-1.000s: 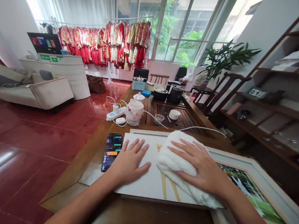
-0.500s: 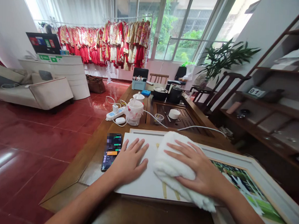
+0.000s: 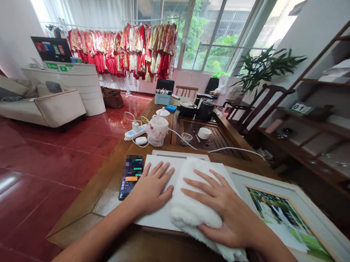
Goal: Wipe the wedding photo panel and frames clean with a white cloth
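Note:
My right hand (image 3: 220,207) lies flat, fingers spread, pressing a folded white towel (image 3: 188,210) onto a white board (image 3: 158,220) on the wooden table (image 3: 107,190). Beside it, my left hand (image 3: 151,188) rests open and flat on the board's left part, holding nothing. A white-framed photograph (image 3: 278,218) lies to the right, partly under my right forearm. A lit phone (image 3: 130,176) lies on the table just left of my left hand.
Farther back on the table stand a white lidded jar (image 3: 158,130), a power strip (image 3: 135,133) with white cables, a small white bowl (image 3: 204,133), black kettles (image 3: 197,109) and a blue box (image 3: 162,99). Wooden shelves (image 3: 324,127) line the right; red tiled floor lies left.
My right hand has slid the towel leftward across the board toward my left hand, uncovering more of the framed photograph. My left hand has stayed in place.

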The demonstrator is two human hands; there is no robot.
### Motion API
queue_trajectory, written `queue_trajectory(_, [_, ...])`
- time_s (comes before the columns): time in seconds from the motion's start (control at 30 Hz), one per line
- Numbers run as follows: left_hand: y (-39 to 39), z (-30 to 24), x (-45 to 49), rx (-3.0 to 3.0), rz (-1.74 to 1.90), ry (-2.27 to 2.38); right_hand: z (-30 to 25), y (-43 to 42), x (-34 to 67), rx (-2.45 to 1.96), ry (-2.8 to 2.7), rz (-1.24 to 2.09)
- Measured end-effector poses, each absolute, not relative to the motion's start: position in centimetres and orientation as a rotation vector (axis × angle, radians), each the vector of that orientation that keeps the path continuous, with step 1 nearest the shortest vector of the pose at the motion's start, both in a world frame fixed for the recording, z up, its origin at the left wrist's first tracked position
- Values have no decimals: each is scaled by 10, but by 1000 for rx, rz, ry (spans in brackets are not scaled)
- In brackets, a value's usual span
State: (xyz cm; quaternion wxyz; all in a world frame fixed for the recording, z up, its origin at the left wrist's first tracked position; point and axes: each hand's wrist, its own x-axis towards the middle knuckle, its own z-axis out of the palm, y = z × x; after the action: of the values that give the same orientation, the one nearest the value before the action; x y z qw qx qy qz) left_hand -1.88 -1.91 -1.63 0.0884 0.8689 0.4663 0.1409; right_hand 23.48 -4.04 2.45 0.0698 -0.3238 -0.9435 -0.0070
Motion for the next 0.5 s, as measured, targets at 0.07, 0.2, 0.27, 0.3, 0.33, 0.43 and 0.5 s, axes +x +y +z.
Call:
queue_trajectory(0.07, [-19, -16, -19, 2585, 416, 1385, 26, -42, 234, -961, -2842, 9])
queue_trajectory(0.2, [-19, -16, -19, 2576, 434, 1389, 25, -31, 245, -1033, -2774, 21])
queue_trajectory(0.27, [-19, -17, -19, 2574, 434, 1389, 23, -22, 253, -1080, -2727, -1])
queue_trajectory(0.3, [-19, -17, -19, 2574, 433, 1388, 22, -18, 257, -1100, -2708, -14])
queue_trajectory(0.33, [-19, -17, -19, 2574, 434, 1386, 21, -14, 260, -1117, -2694, -26])
queue_trajectory(0.43, [-20, -17, -20, 2576, 444, 1382, 19, -5, 264, -1140, -2676, -54])
queue_trajectory(0.5, [-20, -17, -20, 2576, 445, 1383, 19, -5, 261, -1127, -2675, -63])
